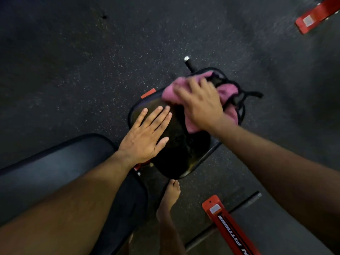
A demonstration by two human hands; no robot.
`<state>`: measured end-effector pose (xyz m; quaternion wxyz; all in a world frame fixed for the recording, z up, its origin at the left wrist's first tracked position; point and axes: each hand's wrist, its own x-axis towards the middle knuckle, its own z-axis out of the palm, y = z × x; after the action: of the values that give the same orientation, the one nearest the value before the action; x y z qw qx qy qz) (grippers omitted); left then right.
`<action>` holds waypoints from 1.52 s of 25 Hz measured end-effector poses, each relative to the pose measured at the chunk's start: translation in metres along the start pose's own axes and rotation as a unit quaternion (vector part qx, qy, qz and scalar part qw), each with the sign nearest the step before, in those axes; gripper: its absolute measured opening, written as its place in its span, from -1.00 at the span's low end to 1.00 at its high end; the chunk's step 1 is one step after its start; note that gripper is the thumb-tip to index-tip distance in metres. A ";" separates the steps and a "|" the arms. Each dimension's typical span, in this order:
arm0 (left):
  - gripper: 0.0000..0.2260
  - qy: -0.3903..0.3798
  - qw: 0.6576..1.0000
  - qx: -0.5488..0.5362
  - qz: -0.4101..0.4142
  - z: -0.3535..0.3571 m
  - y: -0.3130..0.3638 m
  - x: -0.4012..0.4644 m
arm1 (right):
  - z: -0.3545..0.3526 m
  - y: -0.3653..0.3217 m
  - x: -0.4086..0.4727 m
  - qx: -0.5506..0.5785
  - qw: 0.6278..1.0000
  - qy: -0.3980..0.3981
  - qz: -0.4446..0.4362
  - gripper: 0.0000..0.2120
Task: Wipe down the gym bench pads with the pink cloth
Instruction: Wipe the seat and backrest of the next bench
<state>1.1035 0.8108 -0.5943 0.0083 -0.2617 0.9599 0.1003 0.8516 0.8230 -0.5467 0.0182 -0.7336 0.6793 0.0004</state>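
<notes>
The right hand (200,103) presses the pink cloth (173,89) onto the far end of the seat pad (176,144), fingers seemingly curled into it though blurred; the left hand (145,137) lies flat on the pad's near-left edge. The cloth looks soft, light and bunchable, best held crumpled under the palm.

One legible marking is present. The red frame bar (229,227) at the lower right carries white block lettering on a black strip, running along its length and cut off by the picture edge; the visible part appears to read "FITNESS". Each red bar, including the one at upper right (316,15), bears a small pale sticker whose print cannot be read.
</notes>
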 end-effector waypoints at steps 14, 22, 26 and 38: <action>-0.35 -0.003 1.000 0.011 0.001 -0.001 0.000 0.000 | -0.005 -0.008 -0.076 0.026 0.998 -0.037 -0.044 -0.49; -0.35 -0.066 0.998 0.013 -0.008 -0.016 0.002 0.000 | -0.005 0.016 0.002 -0.019 0.987 -0.011 0.159 -0.56; -0.32 -0.137 0.985 -0.043 -0.097 -0.079 0.008 -0.048 | -0.037 -0.004 -0.068 0.038 0.997 -0.072 0.010 -0.53; -0.30 -0.180 0.970 0.068 -0.146 -0.140 0.037 -0.209 | 0.004 -0.129 -0.059 -0.022 0.997 -0.053 -0.044 -0.45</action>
<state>1.2700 0.9195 -0.4360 0.2135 -0.3756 0.8985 0.0777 0.9754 0.8915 -0.5462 0.0378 -0.7619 0.6444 0.0539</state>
